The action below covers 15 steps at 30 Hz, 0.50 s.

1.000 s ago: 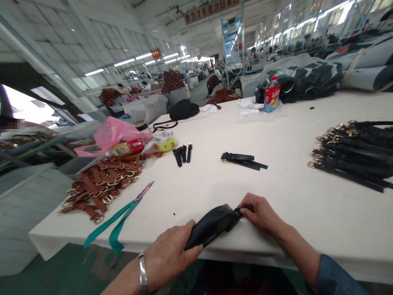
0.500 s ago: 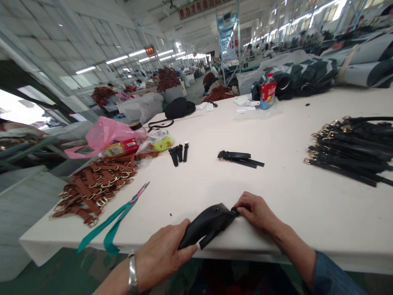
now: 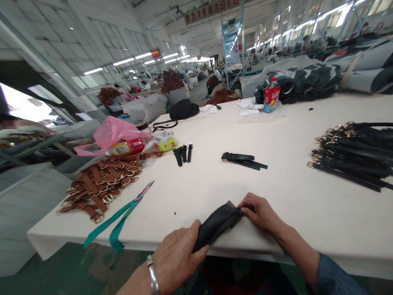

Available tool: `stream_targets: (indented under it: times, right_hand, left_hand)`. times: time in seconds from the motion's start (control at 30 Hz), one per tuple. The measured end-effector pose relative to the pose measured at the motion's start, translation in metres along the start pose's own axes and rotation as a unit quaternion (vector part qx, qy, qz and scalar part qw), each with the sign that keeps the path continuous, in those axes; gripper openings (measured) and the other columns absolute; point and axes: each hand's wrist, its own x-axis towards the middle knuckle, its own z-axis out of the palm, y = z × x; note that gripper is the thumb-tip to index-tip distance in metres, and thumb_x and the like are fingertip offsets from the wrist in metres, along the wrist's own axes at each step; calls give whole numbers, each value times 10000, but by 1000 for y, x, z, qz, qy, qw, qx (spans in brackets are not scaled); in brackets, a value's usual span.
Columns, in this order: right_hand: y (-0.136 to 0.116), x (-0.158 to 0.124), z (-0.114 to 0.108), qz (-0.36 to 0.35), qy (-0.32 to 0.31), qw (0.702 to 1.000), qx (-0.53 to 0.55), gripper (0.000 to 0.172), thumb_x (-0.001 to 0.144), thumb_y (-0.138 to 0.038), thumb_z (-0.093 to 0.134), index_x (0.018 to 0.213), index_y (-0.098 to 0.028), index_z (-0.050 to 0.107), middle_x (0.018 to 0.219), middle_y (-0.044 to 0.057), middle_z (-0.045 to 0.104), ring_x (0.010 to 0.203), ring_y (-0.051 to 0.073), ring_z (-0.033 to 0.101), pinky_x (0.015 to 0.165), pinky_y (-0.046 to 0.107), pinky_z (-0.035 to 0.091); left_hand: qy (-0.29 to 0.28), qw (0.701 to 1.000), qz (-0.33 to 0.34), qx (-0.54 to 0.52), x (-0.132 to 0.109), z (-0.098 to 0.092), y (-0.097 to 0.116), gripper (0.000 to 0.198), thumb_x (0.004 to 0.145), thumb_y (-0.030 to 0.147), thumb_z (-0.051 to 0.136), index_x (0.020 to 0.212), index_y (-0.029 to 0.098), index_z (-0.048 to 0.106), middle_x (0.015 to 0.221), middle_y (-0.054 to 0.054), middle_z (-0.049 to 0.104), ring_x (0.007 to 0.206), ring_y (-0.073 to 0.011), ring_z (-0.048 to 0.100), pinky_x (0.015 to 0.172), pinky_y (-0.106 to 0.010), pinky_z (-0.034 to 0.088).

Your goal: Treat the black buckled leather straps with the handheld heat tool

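A black leather piece (image 3: 216, 225), broad and curved, is held at a slant over the table's front edge. My left hand (image 3: 179, 256), with a silver bangle at the wrist, is closed round its lower left end, thumb below. At the upper right end my right hand (image 3: 259, 211) is in a pinch, fingertips at the leather's corner; the small part between them is mostly hidden. Beyond the hands lie a small bundle of black straps with buckles (image 3: 244, 159) and several short black buckle tabs (image 3: 182, 154). Scissors (image 3: 144, 191) with a teal ribbon (image 3: 118, 225) lie to the left.
Brown buckled straps (image 3: 100, 182) are heaped at the left, beside a pink bag (image 3: 112, 131). A large pile of black straps (image 3: 353, 153) lies at the right. At the back of the white table (image 3: 294, 209) stands a red-labelled bottle (image 3: 272, 96).
The view has shifted slightly left. My left hand has come nearer my right hand along the leather. The narrow strap seen beneath the piece earlier is now mostly covered.
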Motion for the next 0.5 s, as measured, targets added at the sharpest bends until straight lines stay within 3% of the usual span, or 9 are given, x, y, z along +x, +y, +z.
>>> stream_targets:
  times: [0.13, 0.3, 0.5]
  right_hand:
    - [-1, -2, 0, -6, 4, 1000, 3, 160, 753, -149, 513, 769, -215, 658, 769, 15, 572, 738, 135, 542, 687, 277, 419]
    - [0, -1, 1, -14, 6, 1000, 3, 177, 752, -136, 511, 788, -218, 664, 764, 19, 579, 748, 140, 541, 704, 289, 418]
    - [2, -1, 3, -19, 15, 1000, 10, 175, 749, -134, 514, 792, -218, 661, 780, 20, 582, 756, 140, 542, 708, 291, 423]
  left_hand:
    - [3, 1000, -4, -5, 1, -1, 2, 365, 803, 417, 388, 1087, 199, 461, 950, -92, 614, 909, -279, 566, 788, -414, 425]
    - [-36, 999, -32, 16, -23, -3, -20, 326, 775, 393, 407, 1035, 220, 503, 975, -80, 609, 945, -277, 551, 821, -415, 406]
    - [-7, 999, -38, -16, -30, 4, -33, 351, 790, 428, 404, 1077, 243, 488, 985, -65, 597, 936, -257, 542, 820, -406, 394]
